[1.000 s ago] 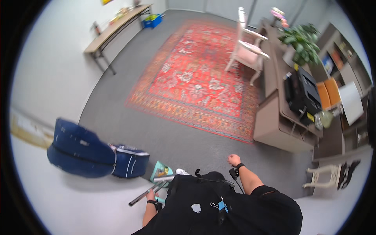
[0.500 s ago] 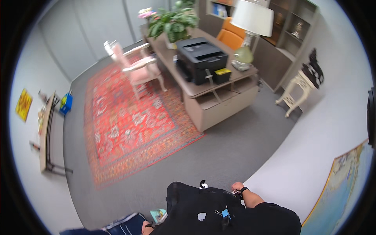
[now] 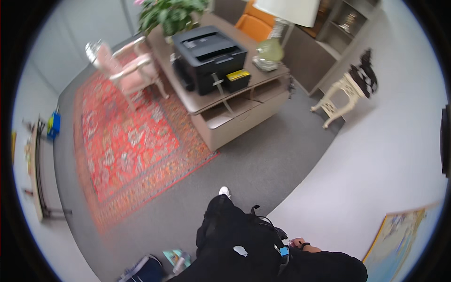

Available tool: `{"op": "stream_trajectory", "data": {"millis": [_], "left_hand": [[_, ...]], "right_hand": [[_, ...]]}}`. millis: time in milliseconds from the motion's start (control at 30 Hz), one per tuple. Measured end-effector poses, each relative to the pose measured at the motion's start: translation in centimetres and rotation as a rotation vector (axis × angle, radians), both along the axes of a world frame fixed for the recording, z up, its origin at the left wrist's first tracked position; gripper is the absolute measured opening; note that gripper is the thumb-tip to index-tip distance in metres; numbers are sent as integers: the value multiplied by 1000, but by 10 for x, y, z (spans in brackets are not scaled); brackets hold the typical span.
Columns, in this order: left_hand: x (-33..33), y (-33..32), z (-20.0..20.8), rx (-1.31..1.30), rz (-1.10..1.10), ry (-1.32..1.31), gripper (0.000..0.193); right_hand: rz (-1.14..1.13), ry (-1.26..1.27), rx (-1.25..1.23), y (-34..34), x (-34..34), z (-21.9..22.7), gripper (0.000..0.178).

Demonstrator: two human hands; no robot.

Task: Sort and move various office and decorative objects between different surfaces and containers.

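Observation:
My right hand point(image 3: 298, 243) is low beside my right hip, its fingers curled in close to my dark clothing. Whatever lies in it is too small and hidden to name. A black cable point(image 3: 267, 219) loops out near that hand. My left hand is not in view. At the lower left, a teal and white packet point(image 3: 173, 255) with a pale cylindrical item point(image 3: 179, 264) against it shows close to my left side. Beside it is a navy bag-like thing point(image 3: 145, 270) with white edging.
Ahead stands a desk point(image 3: 249, 120) with a black printer point(image 3: 209, 51), a lamp point(image 3: 270, 54) and a potted plant point(image 3: 171, 16). A pink armchair point(image 3: 136, 73) is on the red rug point(image 3: 131, 141). A cream stand point(image 3: 340, 101) and the white wall point(image 3: 376, 155) are at right.
The desk, chair and rug have shifted left in view, with the desk nearer. A white shoe now shows ahead of me. My left hand has left the view; my right hand sits lower.

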State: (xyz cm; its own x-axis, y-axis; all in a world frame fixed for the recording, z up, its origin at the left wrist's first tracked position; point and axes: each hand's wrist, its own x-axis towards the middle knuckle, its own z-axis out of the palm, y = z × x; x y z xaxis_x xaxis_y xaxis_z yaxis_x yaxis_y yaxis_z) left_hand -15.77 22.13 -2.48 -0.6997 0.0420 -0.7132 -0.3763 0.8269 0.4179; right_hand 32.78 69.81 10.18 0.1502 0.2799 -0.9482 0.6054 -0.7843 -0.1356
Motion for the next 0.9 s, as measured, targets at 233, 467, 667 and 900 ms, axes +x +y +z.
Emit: {"op": "stream_trajectory", "data": {"millis": [233, 467, 667, 900], "left_hand": [[142, -60, 44, -121, 286, -11, 31], [257, -65, 14, 79, 1194, -37, 27], [287, -24, 35, -314, 1156, -152, 81], [207, -21, 83, -337, 1197, 154, 87]], "right_hand": [[413, 147, 96, 142, -38, -21, 33], [508, 195, 127, 209, -151, -14, 27], [789, 255, 76, 181, -201, -35, 26], [1442, 520, 190, 176, -215, -57, 23]]}}
